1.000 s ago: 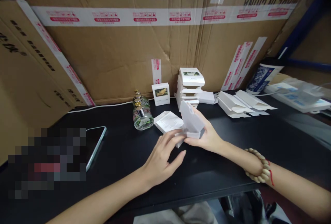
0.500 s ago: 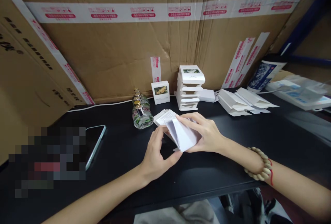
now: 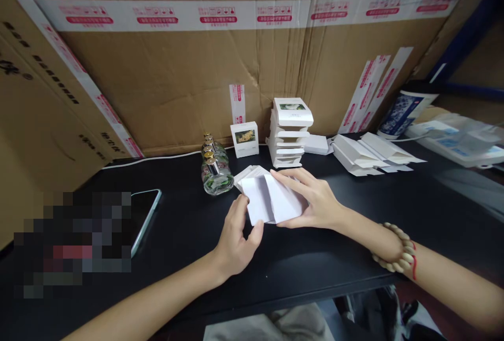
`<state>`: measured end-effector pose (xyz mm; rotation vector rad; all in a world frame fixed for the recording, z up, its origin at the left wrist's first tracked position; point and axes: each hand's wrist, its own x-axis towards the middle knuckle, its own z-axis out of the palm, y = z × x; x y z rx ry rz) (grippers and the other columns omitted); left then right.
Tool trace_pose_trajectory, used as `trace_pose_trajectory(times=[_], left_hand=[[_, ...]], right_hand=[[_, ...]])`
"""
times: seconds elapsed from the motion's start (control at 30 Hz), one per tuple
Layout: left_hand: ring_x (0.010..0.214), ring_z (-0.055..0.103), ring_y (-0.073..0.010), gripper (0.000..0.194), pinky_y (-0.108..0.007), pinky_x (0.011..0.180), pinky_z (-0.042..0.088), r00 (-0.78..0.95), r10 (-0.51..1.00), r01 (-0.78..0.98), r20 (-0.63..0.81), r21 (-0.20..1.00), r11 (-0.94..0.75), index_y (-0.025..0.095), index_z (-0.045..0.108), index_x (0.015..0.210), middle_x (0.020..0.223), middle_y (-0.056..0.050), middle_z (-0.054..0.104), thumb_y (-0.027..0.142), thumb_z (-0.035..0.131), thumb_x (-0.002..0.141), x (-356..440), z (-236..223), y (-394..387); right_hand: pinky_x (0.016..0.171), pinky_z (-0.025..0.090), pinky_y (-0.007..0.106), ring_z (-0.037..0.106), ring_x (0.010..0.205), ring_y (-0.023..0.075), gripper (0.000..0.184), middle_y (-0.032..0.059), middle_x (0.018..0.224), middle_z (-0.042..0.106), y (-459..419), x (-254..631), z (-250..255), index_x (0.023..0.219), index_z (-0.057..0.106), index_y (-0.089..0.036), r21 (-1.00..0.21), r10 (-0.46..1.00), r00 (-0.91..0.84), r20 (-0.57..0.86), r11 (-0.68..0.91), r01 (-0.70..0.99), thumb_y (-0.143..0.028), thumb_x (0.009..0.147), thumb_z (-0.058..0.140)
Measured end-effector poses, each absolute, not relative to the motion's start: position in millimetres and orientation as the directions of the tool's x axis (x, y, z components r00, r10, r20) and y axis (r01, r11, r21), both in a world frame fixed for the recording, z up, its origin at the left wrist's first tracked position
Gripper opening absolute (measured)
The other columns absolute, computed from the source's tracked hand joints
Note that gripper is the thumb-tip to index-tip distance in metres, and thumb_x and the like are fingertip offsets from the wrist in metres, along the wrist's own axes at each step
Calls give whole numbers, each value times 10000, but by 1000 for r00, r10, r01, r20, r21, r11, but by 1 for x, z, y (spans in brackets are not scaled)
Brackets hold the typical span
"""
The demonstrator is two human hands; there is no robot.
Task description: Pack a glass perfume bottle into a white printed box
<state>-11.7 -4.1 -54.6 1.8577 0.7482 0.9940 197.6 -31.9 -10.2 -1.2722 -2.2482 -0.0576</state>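
In front of me, above the black tabletop, is a small white paper box [image 3: 289, 202], partly folded, with a flap standing out to its left. My right hand [image 3: 318, 196] grips it from the right, fingers over the top and thumb below. My left hand [image 3: 238, 238] pinches the left flap between thumb and fingers. Just behind lies another flat white piece [image 3: 252, 172], partly hidden by the box. Several glass perfume bottles [image 3: 218, 178] with shiny caps stand in a row to the left of it.
A white box with a flower picture [image 3: 246, 139] stands beside a stack of white boxes [image 3: 292, 113]. Folded white cartons [image 3: 356, 152] lie to the right, near a dark-lidded cup [image 3: 405, 107]. A phone [image 3: 145, 220] rests at left. Large cardboard [image 3: 177, 84] walls the back.
The flap of the white paper box has swung out to the left, opening a gap in the fold. My left thumb has moved up and left along with it.
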Motion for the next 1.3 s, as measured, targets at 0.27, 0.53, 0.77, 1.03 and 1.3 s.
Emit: trace_pose_trajectory(times=[0.27,0.53,0.77,1.03,1.3], left_hand=[[785,502,-180,206,-325,747,443,484,798,85,360,888,-452,155,442,952,868,-68,529,319,394,837,-13,-55,-2],[739,510,-167,189,-302,696,442,480,802,140,355,871,-470,154,451,928,828,-55,534,303,404,821,-12,-52,-4],[750,536,-169,198,-296,692,452,477,789,112,386,864,-491,141,458,970,856,-64,565,264,417,820,-11,-51,-3],[837,552,-160,257,-261,739,443,514,624,102,589,680,-726,171,483,1095,945,-54,583,216,481,842,-14,-53,3],[1243,418,-234,385,-424,1028,325,520,731,427,442,607,-670,189,446,1280,1324,-108,480,288,417,909,-14,-57,28]], right_hand=[[812,511,357,561,1065,261,898,102,1217,553,-32,199,-9,1440,335,-261,-251,780,-390,489,554,794,-577,682,698],[823,507,358,557,1071,260,913,100,1221,550,-31,200,-10,1429,354,-256,-271,780,-390,489,561,782,-560,653,728],[830,507,353,558,1070,253,898,106,1215,551,-32,200,-8,1411,366,-237,-260,776,-396,491,565,783,-559,655,727],[810,533,368,512,1159,277,972,100,1336,484,-33,198,-11,1429,256,-256,-291,859,-291,421,431,854,-339,602,760],[750,538,357,512,1143,290,915,126,1310,469,-31,200,-16,1364,292,-229,-565,857,77,510,266,781,-423,611,775]])
